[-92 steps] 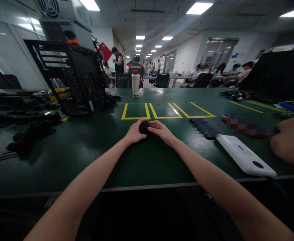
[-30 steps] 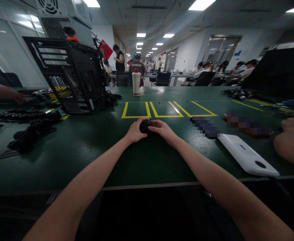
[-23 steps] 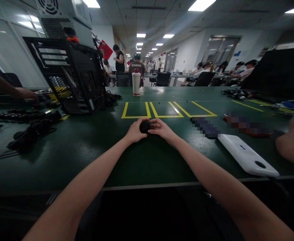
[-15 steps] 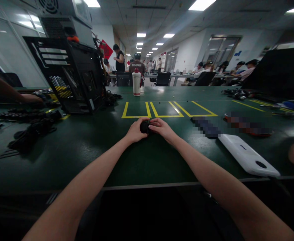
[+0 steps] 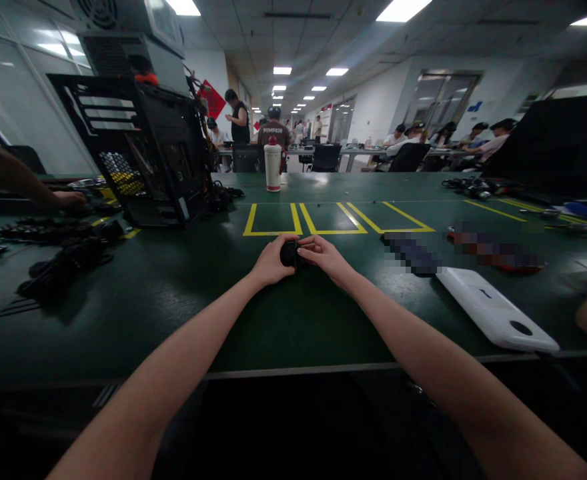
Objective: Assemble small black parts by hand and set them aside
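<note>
Just short of the yellow tape marks, a small black rounded object is held low over the green tabletop; its exact kind is too dark to make out. My left hand wraps round it from the left, thumb below and fingers above. From the other side, my right hand pinches at its right edge, thumb and fingertips close together. Part of the object is hidden behind the fingers.
Left stands a black computer case, with bundled black cables before it. A white tumbler stands ahead. To the right lie a white flat device and two blurred-out items. A co-worker's hand reaches in at left.
Both my hands stay in nearly the same place on the black object, with only slight finger movement. The co-worker's hand at left has shifted a little.
</note>
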The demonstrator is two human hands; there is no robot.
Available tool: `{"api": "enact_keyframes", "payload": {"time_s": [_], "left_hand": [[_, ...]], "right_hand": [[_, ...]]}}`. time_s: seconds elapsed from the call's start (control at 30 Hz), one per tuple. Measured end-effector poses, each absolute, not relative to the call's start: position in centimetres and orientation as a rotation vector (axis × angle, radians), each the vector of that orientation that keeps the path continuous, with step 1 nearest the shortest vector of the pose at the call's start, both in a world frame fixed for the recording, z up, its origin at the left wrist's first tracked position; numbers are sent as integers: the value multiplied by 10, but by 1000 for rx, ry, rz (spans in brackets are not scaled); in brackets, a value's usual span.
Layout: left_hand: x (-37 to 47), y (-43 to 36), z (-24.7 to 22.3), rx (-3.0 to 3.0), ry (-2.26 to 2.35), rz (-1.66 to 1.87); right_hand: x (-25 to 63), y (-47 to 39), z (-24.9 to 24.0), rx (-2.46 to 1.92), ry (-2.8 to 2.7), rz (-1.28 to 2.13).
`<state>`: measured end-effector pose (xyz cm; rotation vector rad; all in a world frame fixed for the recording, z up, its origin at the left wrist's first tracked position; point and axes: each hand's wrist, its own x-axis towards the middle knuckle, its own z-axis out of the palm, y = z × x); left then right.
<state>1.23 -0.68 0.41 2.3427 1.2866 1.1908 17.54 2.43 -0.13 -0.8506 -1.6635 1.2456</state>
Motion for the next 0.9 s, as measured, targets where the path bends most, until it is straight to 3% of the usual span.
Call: {"api": "enact_keyframes", "payload": {"time_s": [0.9], "left_hand": [[14, -8, 5, 2312, 1311, 1204]], "right_hand": [[176, 25, 0, -784, -1683, 1332]]}}
